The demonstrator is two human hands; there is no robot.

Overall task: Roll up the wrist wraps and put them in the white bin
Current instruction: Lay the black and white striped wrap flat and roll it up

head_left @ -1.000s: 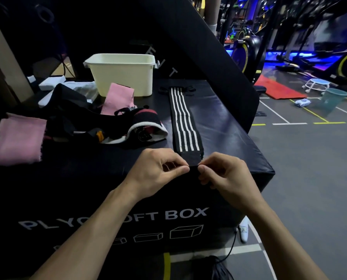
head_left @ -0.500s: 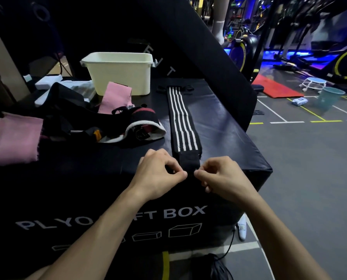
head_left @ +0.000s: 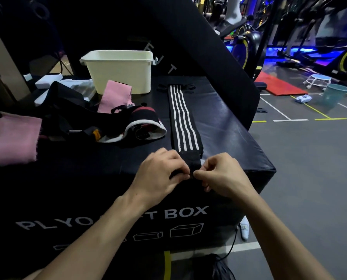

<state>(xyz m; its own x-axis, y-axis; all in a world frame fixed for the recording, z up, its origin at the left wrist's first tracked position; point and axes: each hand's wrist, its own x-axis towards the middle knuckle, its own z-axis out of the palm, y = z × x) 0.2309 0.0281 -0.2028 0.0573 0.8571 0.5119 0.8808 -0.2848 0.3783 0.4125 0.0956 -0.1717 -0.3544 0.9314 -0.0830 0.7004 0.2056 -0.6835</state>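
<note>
1. The striped wrist wrap (head_left: 181,120) lies flat on top of the black plyo box (head_left: 225,126), its long axis running straight away from the person, from the near edge of the box toward the white bin (head_left: 120,71).
2. Both hands sit at the wrap's near end. The left hand (head_left: 160,174) takes the left side and the right hand (head_left: 221,174) the right side, so neither is clearly nearer; the unrolled length all lies beyond the grip.
3. Both hands have their fingers curled, thumb and forefinger pinching the first fold of the wrap's plain black near end. The fingertips of the two hands almost meet at the middle of the band.
4. Because the band stretches directly ahead, the roll would likely have to travel forward along that axis, and the two hands probably need to advance evenly or the roll may skew.
5. The wrap is a long, narrow, black band with four white stripes along its length. The stripes stop short of the near end, where a small thick fold sits just ahead of the fingers. Its far end shows dark loops or straps, too dim to make out.
6. The bin stands at the far left of the box top, well apart from the hands and just left of the wrap's far end.
7. A heap of other wraps (head_left: 136,126) and pink cloths (head_left: 13,138) lies to the left, near the band but not touching it.
</note>
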